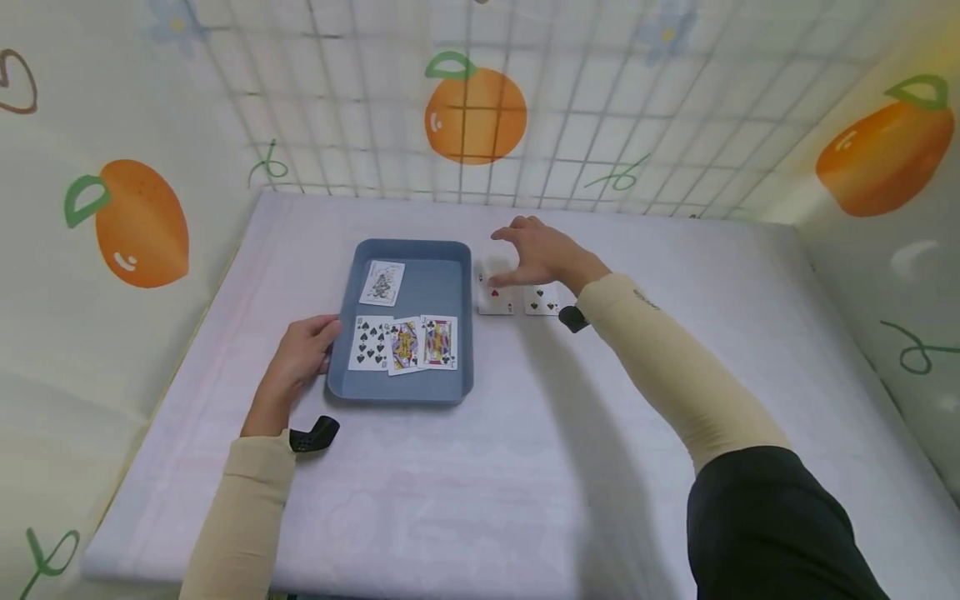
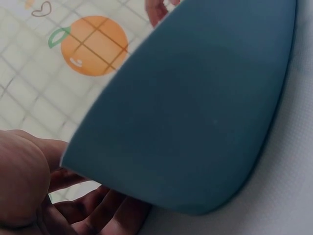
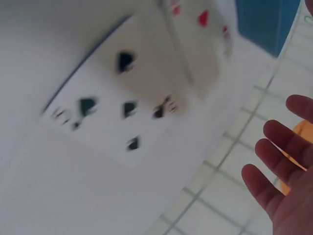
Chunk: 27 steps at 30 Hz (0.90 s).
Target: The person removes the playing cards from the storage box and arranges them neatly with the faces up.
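Note:
My left hand point(image 1: 302, 354) grips the left rim of a blue-grey tray point(image 1: 427, 387). In the left wrist view, its fingers point(image 2: 105, 210) curl at the edge of the tray point(image 2: 195, 112). A joker card point(image 1: 382, 283) lies in the tray's upper part; below it are a ten of spades point(image 1: 369, 343), a queen card point(image 1: 405, 345) and another face card point(image 1: 439, 342), partly overlapping. My right hand point(image 1: 543, 254) hovers with spread fingers over a hearts card point(image 1: 495, 302) and a five of spades point(image 3: 124, 98) on the table. Nothing shows in its grasp.
A white cloth covers the table point(image 1: 450, 492). Behind it stands a grid-patterned backdrop with orange fruit prints point(image 1: 476, 115), and patterned sheets point(image 1: 67, 317) hang at both sides. The two loose cards lie close to the tray's right rim.

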Tool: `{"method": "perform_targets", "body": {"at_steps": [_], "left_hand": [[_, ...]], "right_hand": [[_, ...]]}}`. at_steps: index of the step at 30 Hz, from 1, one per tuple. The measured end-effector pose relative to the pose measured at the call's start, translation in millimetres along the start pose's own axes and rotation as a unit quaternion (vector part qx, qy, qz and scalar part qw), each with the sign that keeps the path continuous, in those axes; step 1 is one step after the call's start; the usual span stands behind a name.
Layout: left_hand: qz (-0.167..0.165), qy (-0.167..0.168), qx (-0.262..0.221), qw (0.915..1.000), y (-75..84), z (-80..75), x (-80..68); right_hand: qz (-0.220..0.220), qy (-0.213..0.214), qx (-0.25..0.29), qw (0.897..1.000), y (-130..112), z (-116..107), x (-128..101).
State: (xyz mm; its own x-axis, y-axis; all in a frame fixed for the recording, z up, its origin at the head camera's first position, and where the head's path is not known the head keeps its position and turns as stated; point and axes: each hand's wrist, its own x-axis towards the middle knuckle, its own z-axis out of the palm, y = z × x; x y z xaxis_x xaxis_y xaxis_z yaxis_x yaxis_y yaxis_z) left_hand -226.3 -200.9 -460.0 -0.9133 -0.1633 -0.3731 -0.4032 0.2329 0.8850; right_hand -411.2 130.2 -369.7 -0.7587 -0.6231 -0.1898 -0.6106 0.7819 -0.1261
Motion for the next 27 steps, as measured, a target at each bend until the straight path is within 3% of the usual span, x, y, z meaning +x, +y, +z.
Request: {"method": "perform_targets", "body": {"at_steps": [13,27], "left_hand": [[-0.011,-0.001,-0.003,0.9999,1.6,-0.2,-0.5],[0.013,0.006,-0.006,0.9999,-2.1,3.4,-3.6]], "right_hand": [[-0.047,0.019,-0.019,0.999,-52.8,-6.8,23.6],[-0.057,0.014,-0.041,0.997,-87.6,3.1,32.1]]}}
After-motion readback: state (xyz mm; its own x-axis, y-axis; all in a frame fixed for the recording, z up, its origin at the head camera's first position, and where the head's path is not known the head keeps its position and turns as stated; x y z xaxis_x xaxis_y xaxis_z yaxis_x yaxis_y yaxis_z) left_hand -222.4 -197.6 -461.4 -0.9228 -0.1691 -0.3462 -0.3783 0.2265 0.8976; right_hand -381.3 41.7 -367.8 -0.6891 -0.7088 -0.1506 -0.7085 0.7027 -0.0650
